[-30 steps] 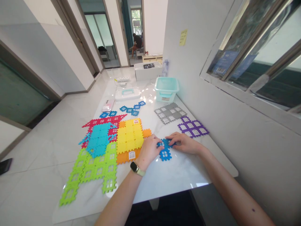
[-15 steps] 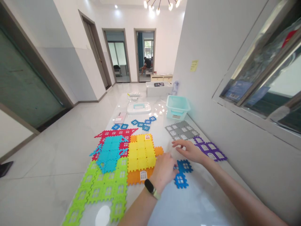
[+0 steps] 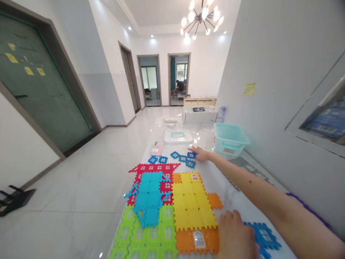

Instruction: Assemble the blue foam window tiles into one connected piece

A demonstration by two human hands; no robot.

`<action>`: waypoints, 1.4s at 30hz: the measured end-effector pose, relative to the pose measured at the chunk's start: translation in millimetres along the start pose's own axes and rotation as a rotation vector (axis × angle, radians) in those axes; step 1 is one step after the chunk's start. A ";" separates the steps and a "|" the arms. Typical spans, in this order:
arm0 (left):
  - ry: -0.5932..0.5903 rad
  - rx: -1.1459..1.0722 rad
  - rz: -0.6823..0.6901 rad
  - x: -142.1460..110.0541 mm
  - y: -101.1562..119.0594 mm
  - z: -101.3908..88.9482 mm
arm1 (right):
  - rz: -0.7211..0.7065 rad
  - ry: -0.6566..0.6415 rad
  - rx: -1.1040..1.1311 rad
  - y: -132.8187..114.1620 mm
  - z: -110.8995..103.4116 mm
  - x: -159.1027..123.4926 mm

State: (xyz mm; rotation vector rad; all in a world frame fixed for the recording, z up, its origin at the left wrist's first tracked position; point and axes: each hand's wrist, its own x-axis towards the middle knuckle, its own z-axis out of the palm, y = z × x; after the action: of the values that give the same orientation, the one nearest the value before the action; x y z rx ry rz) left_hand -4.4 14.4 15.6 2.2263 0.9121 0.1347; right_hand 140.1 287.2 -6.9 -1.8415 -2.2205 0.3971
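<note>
My right hand (image 3: pixel 199 154) stretches far across the white marble table (image 3: pixel 215 183), its fingertips at a cluster of small blue window tiles (image 3: pixel 184 158). My left hand (image 3: pixel 234 235) lies low in the view, against the edge of an orange tile panel (image 3: pixel 196 242) and next to a joined blue tile piece (image 3: pixel 262 235). Its palm side is hidden. A yellow panel (image 3: pixel 191 201), a red panel (image 3: pixel 153 167), a cyan panel (image 3: pixel 149 199) and a lime green panel (image 3: pixel 142 233) lie joined or overlapping nearby.
A teal plastic bin (image 3: pixel 230 139), a clear lidded box (image 3: pixel 178 136), a white box (image 3: pixel 199 114) and a pink flat item (image 3: pixel 157 148) stand on the far table. My right arm crosses above a grey tile panel (image 3: pixel 242 163). A person sits in the far room (image 3: pixel 179 89).
My view has tilted upward, showing more ceiling. My right hand has reached forward to the far blue tiles. My left hand has moved right beside the orange panel.
</note>
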 end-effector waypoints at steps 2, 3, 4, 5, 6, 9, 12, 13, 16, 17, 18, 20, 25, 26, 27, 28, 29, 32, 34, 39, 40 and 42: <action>-0.015 -0.020 -0.022 0.5 1.5 -1.7 | -0.018 -0.055 -0.028 1.1 5.5 0.7; -0.021 -0.029 -0.031 0.2 2.3 -3.0 | -0.024 -0.077 -0.041 2.3 8.0 -1.4; -0.024 -0.037 -0.034 -0.3 2.9 -4.2 | -0.032 -0.096 -0.054 4.2 9.8 -4.6; -0.026 -0.041 -0.035 -0.9 3.2 -5.4 | -0.040 -0.110 -0.068 6.8 10.6 -8.7; -0.028 -0.041 -0.029 -1.5 3.2 -6.4 | -0.049 -0.119 -0.081 9.9 10.4 -13.3; -0.015 -0.036 0.001 -2.3 1.1 -6.8 | -0.064 -0.109 -0.125 19.3 6.3 -29.2; 0.020 -0.041 0.029 -1.6 -2.4 -4.8 | -0.039 -0.044 -0.179 22.4 4.6 -46.2; 0.030 -0.040 0.037 -1.4 -3.3 -4.2 | -0.026 -0.016 -0.198 21.4 5.6 -51.9; 0.042 -0.022 0.057 -1.2 -4.8 -4.2 | 0.009 0.071 -0.245 13.7 11.5 -68.8; 0.048 -0.014 0.060 -1.3 -4.8 -4.6 | 0.020 0.099 -0.257 10.3 13.7 -73.9; 0.052 -0.006 0.064 -1.5 -4.7 -5.2 | 0.030 0.127 -0.267 6.9 15.6 -78.6; 0.065 0.008 0.072 -2.2 -4.1 -6.1 | 0.048 0.183 -0.284 0.2 18.6 -86.3; 0.087 0.026 0.087 -4.4 -4.0 -4.8 | 0.056 0.267 -0.302 -13.8 19.7 -92.5; 0.090 0.029 0.087 -4.6 -4.6 -4.4 | 0.053 0.276 -0.300 -16.1 17.9 -92.5; 0.098 0.033 0.087 -4.6 -5.6 -4.1 | 0.050 0.287 -0.297 -18.0 14.9 -92.6; 0.107 0.036 0.090 -4.3 -6.9 -4.4 | 0.048 0.302 -0.292 -19.6 10.7 -93.5; 0.119 0.037 0.096 -3.8 -8.3 -5.3 | 0.046 0.319 -0.287 -20.7 5.2 -95.6; 0.170 -0.024 0.129 -0.9 -11.7 -13.0 | 0.041 0.376 -0.271 -22.6 -15.7 -114.0; 0.288 -0.133 0.129 0.9 -12.5 -21.8 | 0.028 0.443 -0.230 -24.2 -28.0 -138.3; 0.746 -0.556 0.030 4.1 -15.6 -39.0 | 0.026 0.565 -0.013 -43.3 -30.8 -221.3; 0.739 -0.669 0.014 5.8 -17.5 -38.9 | 0.011 0.554 0.019 -49.8 -26.7 -236.3; 0.613 -0.873 0.004 10.5 -21.7 -34.8 | -0.033 0.508 0.067 -62.9 -15.9 -260.9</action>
State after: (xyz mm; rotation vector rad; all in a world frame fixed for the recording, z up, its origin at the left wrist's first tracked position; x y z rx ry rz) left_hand -21.0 52.1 25.4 1.3636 0.9071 1.0466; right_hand 135.7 20.7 29.1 -1.6411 -1.8616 -0.0097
